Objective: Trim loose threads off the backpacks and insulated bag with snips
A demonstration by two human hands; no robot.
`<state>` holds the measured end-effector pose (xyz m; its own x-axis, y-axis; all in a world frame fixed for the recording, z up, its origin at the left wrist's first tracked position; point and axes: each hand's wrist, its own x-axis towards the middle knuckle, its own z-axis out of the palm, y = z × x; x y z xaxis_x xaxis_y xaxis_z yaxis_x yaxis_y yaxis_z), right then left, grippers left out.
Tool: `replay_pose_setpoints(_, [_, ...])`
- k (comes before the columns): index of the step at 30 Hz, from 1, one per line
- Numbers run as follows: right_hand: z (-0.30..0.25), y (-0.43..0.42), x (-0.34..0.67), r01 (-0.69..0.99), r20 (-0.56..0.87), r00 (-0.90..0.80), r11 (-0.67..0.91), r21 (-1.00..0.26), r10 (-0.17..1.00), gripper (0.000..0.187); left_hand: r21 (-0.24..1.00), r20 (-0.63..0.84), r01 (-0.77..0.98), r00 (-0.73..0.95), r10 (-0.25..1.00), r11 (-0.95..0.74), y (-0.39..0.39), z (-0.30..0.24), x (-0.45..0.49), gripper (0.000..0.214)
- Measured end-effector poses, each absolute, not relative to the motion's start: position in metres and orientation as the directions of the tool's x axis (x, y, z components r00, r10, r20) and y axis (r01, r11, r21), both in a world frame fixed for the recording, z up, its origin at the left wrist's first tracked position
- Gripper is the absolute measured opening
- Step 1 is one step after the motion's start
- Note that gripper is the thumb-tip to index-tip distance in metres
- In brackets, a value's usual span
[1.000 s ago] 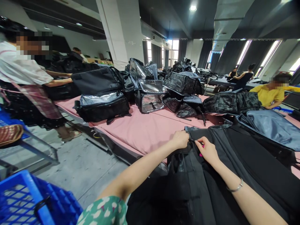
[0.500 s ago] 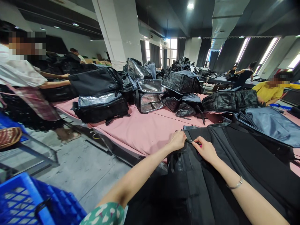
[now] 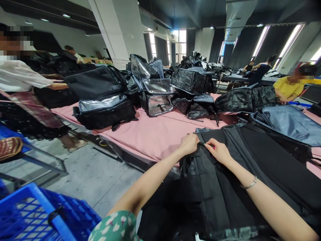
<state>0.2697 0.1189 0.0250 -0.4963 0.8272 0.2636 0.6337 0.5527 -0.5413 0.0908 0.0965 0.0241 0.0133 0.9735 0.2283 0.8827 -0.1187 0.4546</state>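
A large black backpack [image 3: 240, 157] lies in front of me, partly on the pink-covered table. At its near upper edge, my left hand [image 3: 191, 144] is closed, pinching the bag's fabric edge. Just to the right, my right hand [image 3: 218, 151] is closed around a small pink-handled tool [image 3: 214, 147]. Most of that tool is hidden by the fingers; its thin front end points toward the left fingertips. A black webbing strip [image 3: 209, 177] runs down the bag below both hands.
Open bags with silvery lining [image 3: 160, 103] stand across the pink table [image 3: 140, 140]. A grey-lined open bag [image 3: 291, 125] lies at right. Blue crates [image 3: 50, 207] stand on the floor at lower left. One person [image 3: 22, 77] handles a bag at left; another, in yellow [image 3: 288, 87], is at right.
The view has tilted down slightly. Both hands stay at the same spot on the backpack, with the tool turned so less of it shows. The person at left has shifted further left in view.
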Motion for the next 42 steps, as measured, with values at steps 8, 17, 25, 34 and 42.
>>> replay_pose_setpoints(8, [0.033,0.118,0.273,0.517,0.308,-0.473,0.544,-0.661,0.825,0.029,0.753,0.372,0.484,0.244,0.895,-0.445,0.058,0.028,0.085,0.044])
replay_pose_setpoints(17, [0.049,0.094,0.287,0.522,0.316,-0.33,0.451,-0.724,0.889,0.034,0.615,0.286,0.601,0.434,0.855,-0.511,0.017,0.022,0.105,0.017])
replay_pose_setpoints(25, [0.028,0.024,0.337,0.541,0.244,-0.349,0.407,-0.735,0.905,0.032,0.498,0.299,0.681,0.447,0.843,-0.537,0.012,0.019,0.111,0.011])
replay_pose_setpoints(34, [0.001,-0.012,0.336,0.559,0.381,-0.469,0.602,-0.57,0.797,0.015,0.829,0.339,0.391,0.217,0.915,-0.4,0.016,0.017,0.106,0.024])
replay_pose_setpoints(42, [0.006,-0.011,0.334,0.584,0.489,-0.469,0.673,-0.454,0.736,0.014,0.61,0.378,0.571,0.399,0.835,-0.549,0.015,0.01,0.096,0.017])
